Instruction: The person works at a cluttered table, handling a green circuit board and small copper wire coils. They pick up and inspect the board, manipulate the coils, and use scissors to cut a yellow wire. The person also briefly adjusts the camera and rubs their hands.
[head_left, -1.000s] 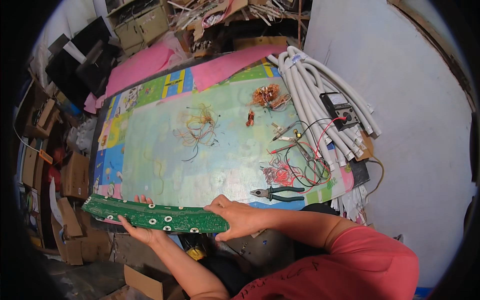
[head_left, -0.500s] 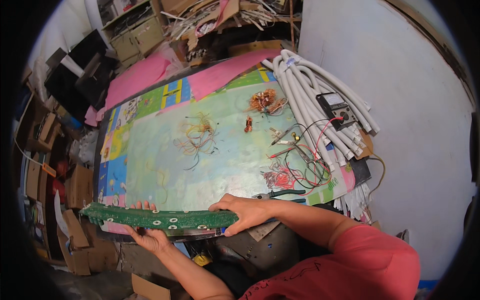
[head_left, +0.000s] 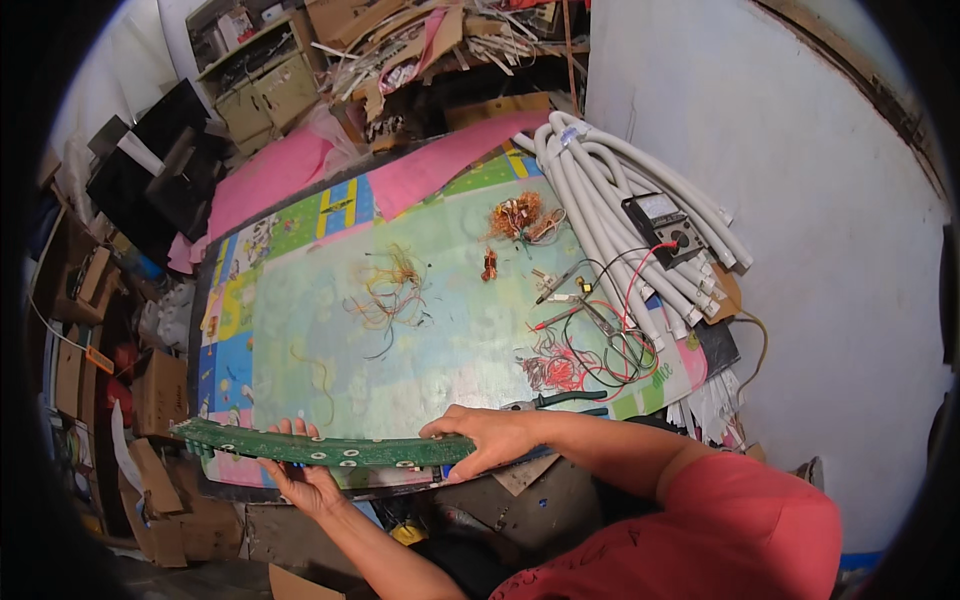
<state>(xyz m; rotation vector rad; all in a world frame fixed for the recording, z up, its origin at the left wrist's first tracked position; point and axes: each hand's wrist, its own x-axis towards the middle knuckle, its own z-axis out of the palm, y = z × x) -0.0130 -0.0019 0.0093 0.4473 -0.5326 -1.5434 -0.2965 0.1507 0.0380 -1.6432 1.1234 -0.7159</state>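
Observation:
A long green circuit board (head_left: 340,452) stretches across the near edge of the table, its solder side with several pale ringed holes facing up. My left hand (head_left: 305,478) supports it from below near its left part, fingertips showing beyond the far edge and thumb at the near edge. Around its right end my right hand (head_left: 485,440) is closed, thumb and fingers on opposite edges. Parts on the board's underside are mostly hidden. Just past my right hand lie green-handled pliers (head_left: 560,399). A tangle of thin wires (head_left: 392,295) rests farther off on the tabletop.
Grey conduit tubes (head_left: 600,220) lie along the table's right side with an analog multimeter (head_left: 660,225) on them. Red wire offcuts (head_left: 550,370), a copper wire bundle (head_left: 520,215) and a small copper coil (head_left: 489,265) sit on the table. Cardboard boxes (head_left: 155,395) stand left.
The board's left end has shifted slightly right and down, and the board is tilted a little more. Both hands keep their hold. The view has shifted slightly.

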